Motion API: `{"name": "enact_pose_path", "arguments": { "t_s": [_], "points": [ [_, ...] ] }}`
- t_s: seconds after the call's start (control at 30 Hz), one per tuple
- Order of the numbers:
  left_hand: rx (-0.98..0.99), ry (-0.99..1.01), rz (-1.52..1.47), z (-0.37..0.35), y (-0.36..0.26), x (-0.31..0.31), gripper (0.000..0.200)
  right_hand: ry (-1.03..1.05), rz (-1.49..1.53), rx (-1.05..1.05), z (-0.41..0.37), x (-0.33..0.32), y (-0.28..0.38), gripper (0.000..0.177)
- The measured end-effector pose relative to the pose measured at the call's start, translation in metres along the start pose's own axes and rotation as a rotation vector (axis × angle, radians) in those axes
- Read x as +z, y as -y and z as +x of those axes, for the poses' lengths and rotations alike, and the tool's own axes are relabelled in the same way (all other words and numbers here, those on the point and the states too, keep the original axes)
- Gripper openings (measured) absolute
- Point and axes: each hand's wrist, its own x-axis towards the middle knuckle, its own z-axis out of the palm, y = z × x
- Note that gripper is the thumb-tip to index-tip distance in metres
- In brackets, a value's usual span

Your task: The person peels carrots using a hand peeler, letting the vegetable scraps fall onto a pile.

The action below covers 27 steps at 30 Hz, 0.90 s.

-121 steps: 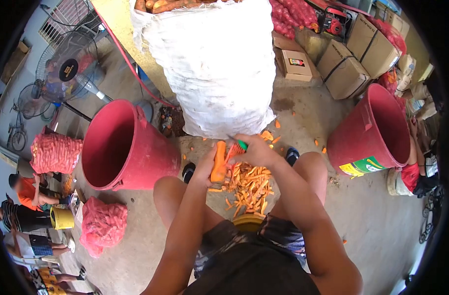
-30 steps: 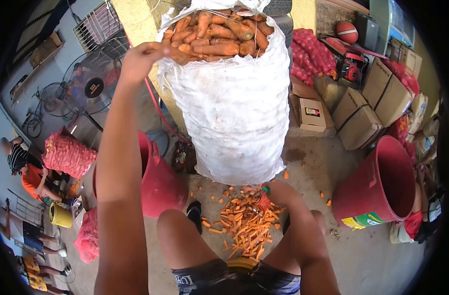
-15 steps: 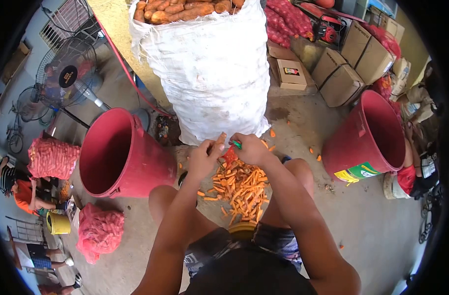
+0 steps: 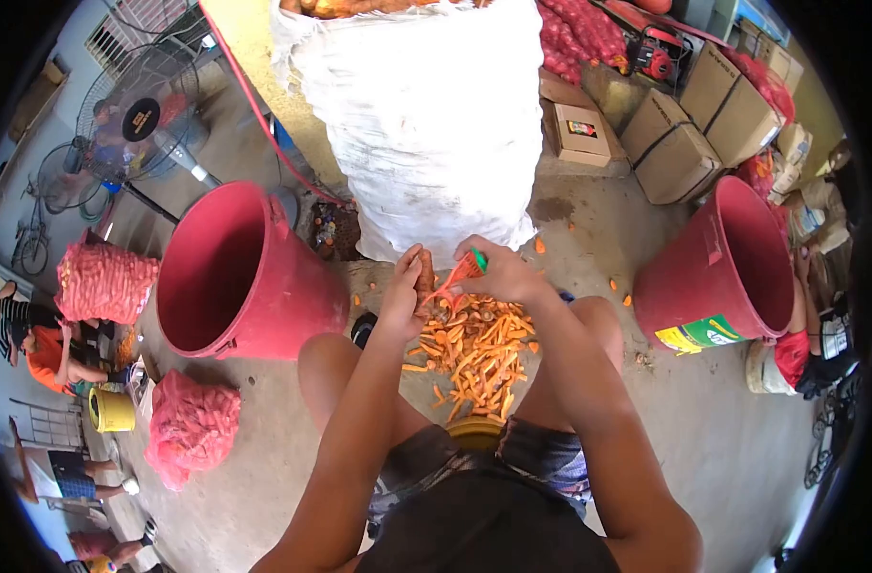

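Just in front of the white sack, my left hand (image 4: 399,298) is closed around a brownish-orange carrot (image 4: 424,277), held roughly upright. Facing it, my right hand (image 4: 503,272) grips a small green-and-red item (image 4: 478,259) whose exact kind I cannot make out. The item's red part reaches toward the carrot. Below both hands, a pile of orange carrot pieces (image 4: 483,358) lies on the floor between my legs. The tall white sack (image 4: 431,143) stands upright beyond my hands, with carrots (image 4: 359,8) showing at its top.
Large red bins stand to the left (image 4: 302,286) and right (image 4: 684,267). Further left are a pink mesh sack (image 4: 195,425), a yellow bucket (image 4: 111,409), a fan (image 4: 142,119) and other people. Cardboard boxes (image 4: 670,148) are stacked at the back right.
The view has shifted, so less of the carrots at the sack's top shows. My hands are farther apart, and more of the carrot and the green-and-red item is visible.
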Motion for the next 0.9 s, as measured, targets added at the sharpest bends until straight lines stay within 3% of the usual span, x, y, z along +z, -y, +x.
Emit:
{"name": "enact_pose_path", "arguments": {
  "t_s": [0.13, 0.27, 0.33, 0.37, 0.43, 0.6, 0.63, 0.67, 0.77, 0.83, 0.9],
  "points": [
    [-0.167, 0.073, -0.123, 0.003, 0.013, 0.002, 0.044, -0.033, -0.033, -0.074, 0.004, 0.012, -0.01, 0.055],
    [-0.164, 0.09, -0.073, 0.003, 0.016, 0.001, 0.044, 0.004, 0.016, -0.009, 0.008, -0.001, -0.015, 0.055],
    [-0.16, 0.133, 0.005, 0.005, 0.019, -0.005, 0.041, -0.195, -0.019, 0.076, 0.014, -0.013, -0.026, 0.053],
    [-0.161, 0.134, 0.007, 0.003, 0.018, -0.009, 0.041, -0.198, -0.017, 0.077, 0.018, -0.019, -0.031, 0.053],
    [-0.285, 0.251, 0.06, -0.01, 0.007, -0.007, 0.041, -0.366, -0.177, 0.152, 0.027, -0.029, -0.047, 0.054],
    [-0.177, 0.043, 0.021, -0.002, 0.01, -0.011, 0.039, -0.224, -0.058, 0.178, 0.012, -0.01, -0.022, 0.057],
    [-0.165, -0.035, -0.04, 0.0, 0.01, -0.011, 0.038, -0.141, -0.081, 0.03, 0.006, 0.005, -0.021, 0.059],
    [-0.165, -0.035, -0.042, 0.001, 0.012, -0.01, 0.038, -0.059, -0.101, -0.116, 0.003, 0.013, -0.02, 0.06],
    [-0.198, 0.003, -0.136, -0.002, 0.014, 0.002, 0.036, -0.055, -0.097, -0.062, 0.0, 0.009, -0.013, 0.059],
    [-0.188, 0.059, -0.017, 0.001, 0.018, -0.006, 0.036, -0.141, -0.103, -0.091, 0.013, -0.009, -0.029, 0.058],
    [-0.238, 0.123, 0.024, -0.009, 0.01, -0.011, 0.035, -0.337, -0.165, 0.151, 0.021, -0.032, -0.037, 0.058]
  ]
}}
